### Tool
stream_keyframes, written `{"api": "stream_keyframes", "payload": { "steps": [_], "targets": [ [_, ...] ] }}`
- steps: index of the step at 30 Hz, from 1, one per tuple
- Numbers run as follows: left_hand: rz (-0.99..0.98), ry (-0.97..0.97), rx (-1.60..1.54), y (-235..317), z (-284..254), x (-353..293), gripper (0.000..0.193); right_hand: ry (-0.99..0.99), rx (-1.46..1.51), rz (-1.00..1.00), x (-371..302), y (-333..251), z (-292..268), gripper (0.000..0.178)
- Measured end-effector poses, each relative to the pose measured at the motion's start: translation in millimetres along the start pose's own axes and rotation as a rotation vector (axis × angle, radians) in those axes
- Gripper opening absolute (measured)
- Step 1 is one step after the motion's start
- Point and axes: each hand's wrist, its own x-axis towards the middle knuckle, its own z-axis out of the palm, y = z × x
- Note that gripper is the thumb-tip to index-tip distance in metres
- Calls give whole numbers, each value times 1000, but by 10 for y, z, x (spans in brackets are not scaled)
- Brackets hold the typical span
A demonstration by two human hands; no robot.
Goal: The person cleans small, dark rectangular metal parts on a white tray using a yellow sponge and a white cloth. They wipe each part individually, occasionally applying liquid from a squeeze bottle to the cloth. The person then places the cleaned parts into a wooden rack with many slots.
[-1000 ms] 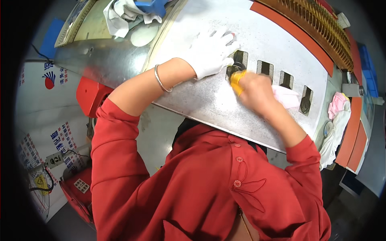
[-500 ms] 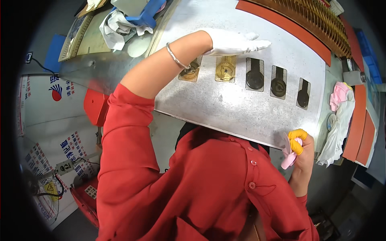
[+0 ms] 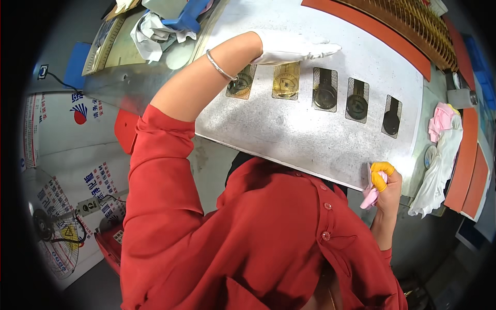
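My left hand (image 3: 294, 50), in a white glove, is stretched out flat over the pale grey board (image 3: 289, 134), its fingers straight and together. Just below it, a row of flat metal plates with round medallion shapes lies across the board. A gold plate (image 3: 285, 81) is nearest the glove, and another gold plate (image 3: 241, 85) is partly behind my wrist. Further right lie three dark plates (image 3: 325, 90). My right hand (image 3: 386, 186), with yellow finger covers, is closed on a pink cloth (image 3: 370, 196) by the board's front edge. A thin flat edge shows beside the cloth; its kind is unclear.
An orange strip (image 3: 372, 36) and a brown ribbed rack (image 3: 413, 26) border the far right. A pink cloth (image 3: 440, 121) and a white cloth (image 3: 439, 165) lie at the right. Crumpled white cloth (image 3: 150, 36) and a blue container (image 3: 186, 18) sit at the far left.
My left hand has shifted slightly left, still flat. The pink cloth in my right hand is bunched a little differently. The whole view has moved slightly.
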Motion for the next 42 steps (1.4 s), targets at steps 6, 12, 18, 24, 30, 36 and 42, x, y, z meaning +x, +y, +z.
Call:
{"api": "stream_keyframes", "payload": {
  "steps": [6,12,18,24,30,36,42],
  "targets": [
    [146,20,-36,-288,29,212,66,10,-20,-18,11,-3,26,11],
    [207,13,-29,-369,15,310,64,10,-39,-12,3,-36,66,9],
    [98,-51,-92,-318,25,336,77,-42,-23,3,9,18,-2,12],
    [132,-109,-19,-123,185,423,90,-59,28,38,7,-22,7,12],
    [222,-14,98,65,311,508,55,-24,7,-44,4,14,43,9],
    [179,2,44,346,312,352,57,-75,30,-32,16,12,8,10],
    [121,15,-48,467,249,168,55,-66,31,-29,5,-1,14,11]
  ]
}}
